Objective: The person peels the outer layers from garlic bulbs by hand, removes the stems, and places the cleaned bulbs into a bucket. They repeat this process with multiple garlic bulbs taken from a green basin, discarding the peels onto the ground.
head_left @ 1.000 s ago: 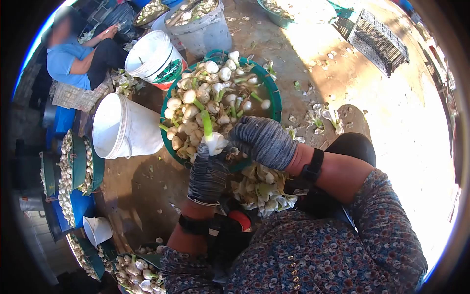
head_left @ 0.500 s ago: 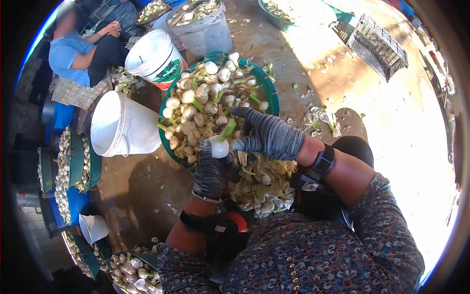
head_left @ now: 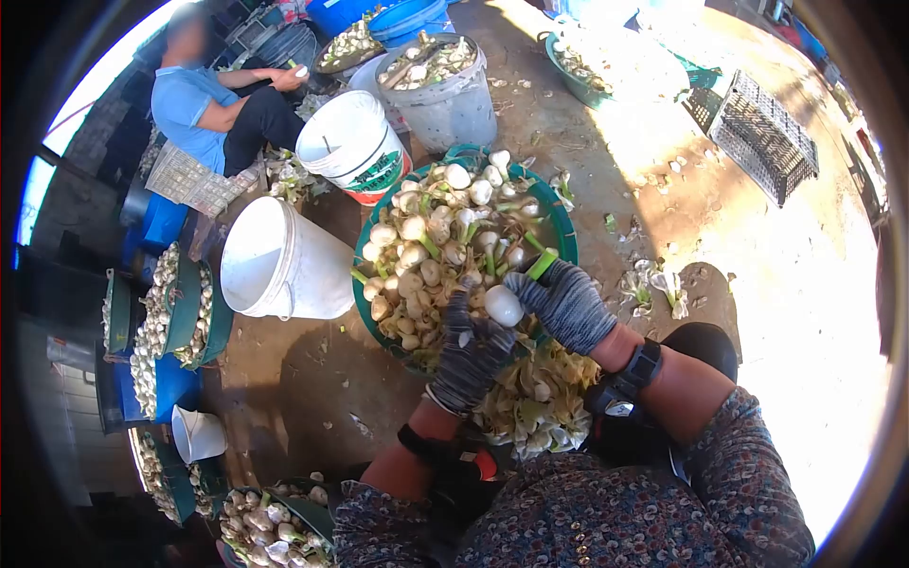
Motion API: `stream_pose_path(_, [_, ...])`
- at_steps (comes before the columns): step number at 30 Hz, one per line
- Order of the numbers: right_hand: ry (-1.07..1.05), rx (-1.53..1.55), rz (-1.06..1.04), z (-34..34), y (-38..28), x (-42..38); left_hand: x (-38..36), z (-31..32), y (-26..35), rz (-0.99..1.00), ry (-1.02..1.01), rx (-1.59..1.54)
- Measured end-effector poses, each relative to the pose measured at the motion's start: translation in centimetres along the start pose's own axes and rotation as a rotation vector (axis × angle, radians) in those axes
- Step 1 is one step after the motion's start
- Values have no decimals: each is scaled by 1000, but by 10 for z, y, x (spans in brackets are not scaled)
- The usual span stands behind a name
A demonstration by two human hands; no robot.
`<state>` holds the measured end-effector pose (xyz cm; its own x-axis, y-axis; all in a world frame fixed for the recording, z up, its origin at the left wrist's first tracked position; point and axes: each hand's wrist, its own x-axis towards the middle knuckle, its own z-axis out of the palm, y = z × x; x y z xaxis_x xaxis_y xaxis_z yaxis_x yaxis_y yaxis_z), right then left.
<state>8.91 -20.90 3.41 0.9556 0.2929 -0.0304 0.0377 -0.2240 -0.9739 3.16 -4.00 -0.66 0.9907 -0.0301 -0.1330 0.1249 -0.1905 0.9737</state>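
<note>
My right hand (head_left: 568,308), in a grey striped knit glove, is closed round a garlic bulb (head_left: 503,306) by its stem. The smooth white bulb faces left, and the cut green stem end sticks out above the glove. Just left of that bulb, my gloved left hand (head_left: 471,350) has its fingers apart over the near side of a round green tub (head_left: 565,237). Many garlic bulbs (head_left: 414,227) with short green stems and some papery skins fill the tub. Below the hands lies a heap of peeled garlic skins (head_left: 535,402).
White buckets (head_left: 317,284) and a full grey bucket (head_left: 445,109) stand left of and behind the tub. A black crate (head_left: 765,133) lies at the back right. Baskets of garlic (head_left: 156,322) line the left side. Another person (head_left: 204,109) sits at the back left.
My left hand has come off the garlic bulb and lowered toward the tub. The right hand, open beside the bulb before, now grips it by the stem. The view has shifted.
</note>
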Motion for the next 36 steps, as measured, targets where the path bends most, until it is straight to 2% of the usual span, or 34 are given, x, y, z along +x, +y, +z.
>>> stream_pose_path(1, [-54, 25, 48, 4, 2, -1, 4, 12, -9, 7, 5, 10])
stream_pose_path(3, [-32, 108, 43, 9, 7, 0, 15, 24, -34, 265, 194, 26])
stream_pose_path(4, [0, 27, 47, 7, 5, 1, 14, 25, -8, 18, 180, -210])
stream_pose_path(5, [35, -55, 50, 4, 4, 2, 21, 19, -9, 29, 178, -203])
stream_pose_path(7, [46, -73, 38, -4, 2, 3, 43, -6, -19, -325, 209, -780])
stream_pose_path(9, [-56, -326, 3, -14, -4, 1, 103, -58, -11, -303, 276, -868])
stream_pose_path(10, [-73, -385, -22, -16, -7, -2, 134, -85, 13, -76, 250, -828])
stream_pose_path(11, [-63, -379, -21, -17, -9, -4, 163, -113, 40, 43, 216, -912])
stream_pose_path(12, [-140, -459, 6, -17, -10, -5, 195, -148, 49, 132, 128, -955])
stream_pose_path(13, [-217, -537, 34, -19, -14, -5, 220, -172, 55, 58, 261, -996])
stream_pose_path(15, [-265, -537, 64, -19, -18, -1, 238, -172, 74, -43, 262, -859])
stream_pose_path(17, [-303, -589, -124, -17, -7, -5, 235, -120, 65, -113, 242, -553])
stream_pose_path(18, [-393, -585, -50, -16, -6, -6, 231, -90, 57, -218, 112, -432])
stream_pose_path(19, [-388, -571, 11, -13, -2, -7, 229, -61, 36, -262, 18, -239])
stream_pose_path(21, [-591, -619, -115, -9, 11, -4, 242, -21, -68, 71, -280, 331])
stream_pose_path(23, [-612, -564, -110, -6, 21, -6, 220, 38, -75, -274, -330, 91])
stream_pose_path(24, [-631, -513, -138, -6, 24, -6, 220, 56, -81, -277, -341, 79])
stream_pose_path(26, [-626, -535, -105, -10, 30, -5, 227, 87, -100, -74, -383, 687])
stream_pose_path(27, [-618, -547, -86, -12, 32, -4, 226, 101, -111, -71, -389, 679])
stream_pose_path(28, [-723, -688, -1, -18, 25, 3, 225, 114, -131, -130, -419, 808])
stream_pose_path(29, [-722, -692, 8, -21, 32, 7, 225, 123, -154, -191, -448, 938])
stream_pose_path(32, [-817, -785, 11, -28, 46, 8, 236, 125, -228, -171, -518, 947])
stream_pose_path(34, [-619, -771, -4, -35, 34, 4, 211, 114, -182, -153, -444, 863])
stream_pose_path(36, [-616, -751, 8, -43, 23, 5, 191, 96, -136, -146, -362, 789])
